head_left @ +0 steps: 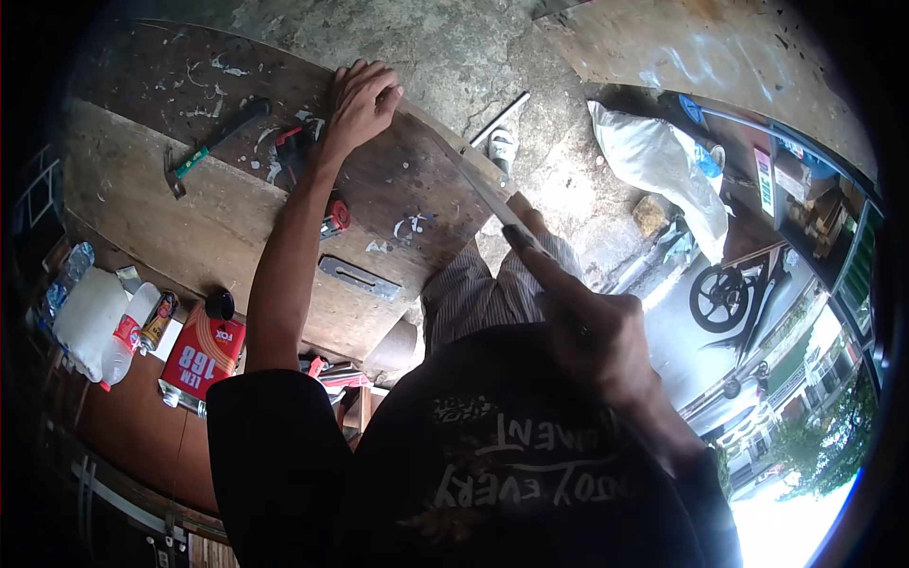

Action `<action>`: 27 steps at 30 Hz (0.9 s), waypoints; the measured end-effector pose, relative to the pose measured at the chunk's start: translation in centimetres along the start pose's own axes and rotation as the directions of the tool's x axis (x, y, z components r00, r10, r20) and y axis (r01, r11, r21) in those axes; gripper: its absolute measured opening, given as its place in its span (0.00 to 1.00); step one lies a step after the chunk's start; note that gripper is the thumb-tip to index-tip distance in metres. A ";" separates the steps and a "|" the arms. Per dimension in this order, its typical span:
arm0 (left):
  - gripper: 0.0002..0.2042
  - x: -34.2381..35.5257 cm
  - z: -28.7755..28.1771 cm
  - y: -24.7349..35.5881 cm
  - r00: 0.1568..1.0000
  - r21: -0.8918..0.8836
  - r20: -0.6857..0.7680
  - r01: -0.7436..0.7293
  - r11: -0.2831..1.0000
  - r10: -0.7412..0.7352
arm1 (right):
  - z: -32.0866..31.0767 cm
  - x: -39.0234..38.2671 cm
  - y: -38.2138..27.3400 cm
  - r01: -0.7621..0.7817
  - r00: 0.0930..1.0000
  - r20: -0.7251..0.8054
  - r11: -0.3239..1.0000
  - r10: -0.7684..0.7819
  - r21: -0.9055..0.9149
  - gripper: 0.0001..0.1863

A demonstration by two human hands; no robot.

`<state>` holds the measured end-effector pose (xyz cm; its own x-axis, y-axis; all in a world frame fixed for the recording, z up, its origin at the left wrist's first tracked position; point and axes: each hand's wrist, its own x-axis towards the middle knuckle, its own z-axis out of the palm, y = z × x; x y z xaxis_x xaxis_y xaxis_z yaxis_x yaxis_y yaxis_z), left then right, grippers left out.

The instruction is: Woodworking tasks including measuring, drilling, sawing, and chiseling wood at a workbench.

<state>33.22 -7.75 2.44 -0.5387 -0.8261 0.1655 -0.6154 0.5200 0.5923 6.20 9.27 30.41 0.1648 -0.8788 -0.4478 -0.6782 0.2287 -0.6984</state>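
Observation:
My left hand (365, 104) is closed over the far edge of a thin wooden board (478, 163) lying on the stained wooden bench (151, 237). My right hand (597, 331) grips the handle of a handsaw (488, 199), whose blade runs diagonally across the board toward my left hand. Left of that hand, a hammer (194, 158) with a green and black handle rests on the bench, beside a red and black tool (289, 150). A red cylindrical object (335, 220) is partly behind my left forearm, and a slotted metal plate (360, 279) lies nearer my legs.
A red can (204, 355), bottles and white packs sit at the lower left. Beyond the bench are a metal bar (502, 118) and my sandalled foot (501, 151) on concrete. A white sack (653, 166), a plywood sheet (672, 47) and a motorbike wheel (720, 298) are to the right.

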 end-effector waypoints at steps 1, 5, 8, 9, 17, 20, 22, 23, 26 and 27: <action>0.07 0.3 -0.1 -0.3 1.000 0.014 0.014 0.011 1.000 -0.011 | -1.0 -1.2 -0.4 0.031 0.999 -0.028 1.000 -0.031 -0.004 0.27; 0.07 0.9 1.6 -0.1 1.000 -0.004 -0.020 0.007 1.000 -0.007 | 3.8 7.6 3.1 0.038 0.999 0.003 0.999 -0.038 0.026 0.25; 0.07 1.1 1.4 -0.9 1.000 -0.041 0.007 0.011 0.999 -0.011 | 5.2 9.2 4.2 0.030 0.999 0.024 0.999 -0.030 0.022 0.25; 0.07 0.7 0.9 -0.3 0.999 -0.069 0.048 0.026 0.997 -0.023 | 4.2 8.0 3.2 -0.035 0.998 0.051 0.996 0.031 0.082 0.26; 0.08 0.6 2.2 -1.2 1.000 -0.039 -0.005 -0.002 0.999 0.002 | 3.0 6.6 2.7 0.080 0.996 -0.032 0.997 -0.081 -0.021 0.29; 0.08 2.0 1.6 -1.3 0.999 -0.069 0.008 -0.030 0.997 0.031 | 5.0 7.9 5.0 0.169 0.981 -0.107 0.983 -0.162 0.064 0.28; 0.08 -0.1 0.2 -1.5 0.993 -0.045 0.110 0.033 0.998 -0.028 | 2.5 4.5 1.6 -0.012 0.998 0.066 0.996 0.018 -0.086 0.30; 0.08 0.6 0.2 -2.4 0.995 -0.037 0.094 0.039 0.999 -0.035 | 0.1 2.1 -0.1 -0.046 0.996 0.078 0.999 0.044 0.016 0.30; 0.08 1.0 0.6 -2.0 0.996 -0.041 0.090 0.021 0.999 -0.018 | -2.7 -2.6 -0.4 -0.011 1.000 0.004 0.999 0.010 0.032 0.28; 0.08 0.5 0.4 -1.4 0.996 -0.017 0.086 0.036 0.999 -0.034 | -2.2 -1.8 -0.3 0.009 1.000 -0.009 0.999 -0.008 0.033 0.27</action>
<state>33.59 -8.86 1.40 -0.5648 -0.8217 0.0768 -0.6242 0.4862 0.6116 4.55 9.90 32.63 0.1638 -0.8846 -0.4367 -0.6529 0.2346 -0.7202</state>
